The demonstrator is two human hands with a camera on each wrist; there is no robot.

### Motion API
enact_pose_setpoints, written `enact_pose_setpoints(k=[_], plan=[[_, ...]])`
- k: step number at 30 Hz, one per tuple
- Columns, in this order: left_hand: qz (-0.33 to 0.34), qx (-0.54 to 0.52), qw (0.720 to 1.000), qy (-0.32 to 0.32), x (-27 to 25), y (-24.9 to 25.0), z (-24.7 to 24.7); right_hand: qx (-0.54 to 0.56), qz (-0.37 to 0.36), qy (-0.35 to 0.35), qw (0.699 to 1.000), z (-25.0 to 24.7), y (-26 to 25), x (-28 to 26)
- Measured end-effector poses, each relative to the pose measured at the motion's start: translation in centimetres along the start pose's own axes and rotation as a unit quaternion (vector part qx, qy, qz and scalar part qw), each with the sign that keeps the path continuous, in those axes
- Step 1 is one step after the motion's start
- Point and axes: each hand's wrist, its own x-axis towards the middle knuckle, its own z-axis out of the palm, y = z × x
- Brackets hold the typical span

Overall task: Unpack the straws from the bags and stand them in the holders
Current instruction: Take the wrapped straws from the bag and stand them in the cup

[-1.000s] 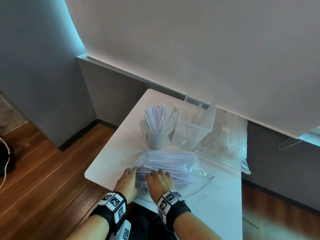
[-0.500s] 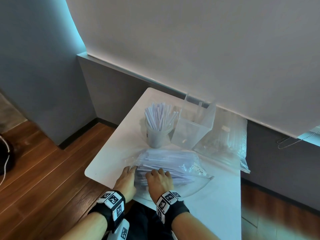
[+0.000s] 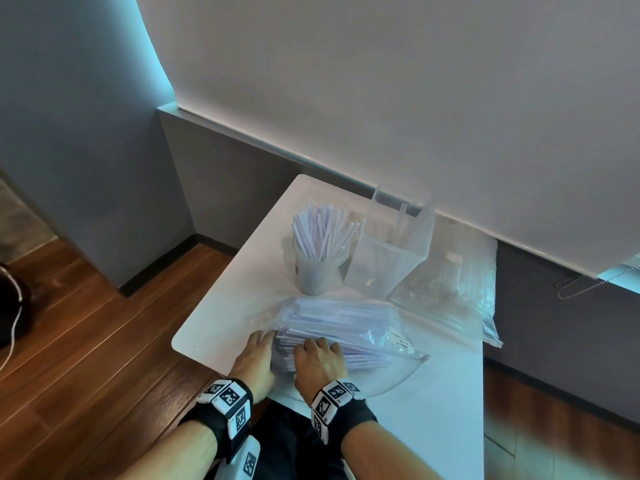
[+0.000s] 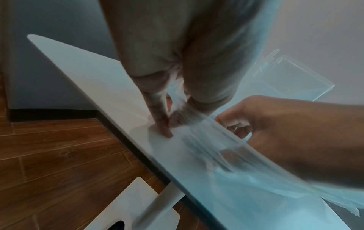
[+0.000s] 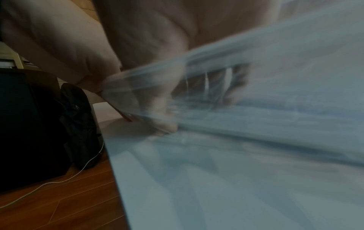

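Observation:
A clear bag of white straws (image 3: 346, 323) lies across the near part of the white table (image 3: 235, 299). Both hands are at its near left end. My left hand (image 3: 259, 344) pinches the bag's film (image 4: 177, 102) between thumb and fingers, one fingertip down on the table. Right beside it, my right hand (image 3: 318, 349) has its fingers curled into the plastic (image 5: 206, 80); that view is blurred. Behind the bag stand a round cup holder (image 3: 317, 271) full of white straws (image 3: 320, 230) and a clear square holder (image 3: 391, 261), nearly empty.
A second bag with clear straws (image 3: 457, 285) lies at the back right against the wall ledge. The table's left and near edges drop to a wooden floor (image 3: 104, 358). A black bag with a white cable (image 5: 78, 124) sits on the floor at left.
Both hands have stayed on the bag's near left end, with only small shifts of the fingers. The holders and the second bag have not moved.

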Motion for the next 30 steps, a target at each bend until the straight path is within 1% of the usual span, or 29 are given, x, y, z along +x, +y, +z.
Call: enact_pose_setpoints(k=[10,12,16,30], plan=[[-0.003,-0.007,1.000,-0.009,0.1,-0.3,0.1,-0.005,-0.014,-0.032,0.999,0.0,0.2,0.0],[0.002,-0.009,1.000,-0.004,0.1,-0.3,0.2,0.001,-0.015,-0.024,1.000,-0.1,0.5,-0.1],[0.006,-0.004,1.000,-0.001,0.2,-0.4,0.3,0.045,-0.008,0.015,0.999,-0.2,1.0,-0.2],[-0.006,-0.005,1.000,-0.013,0.7,-1.1,0.8,0.012,-0.004,0.001,1.000,0.0,0.9,-0.4]])
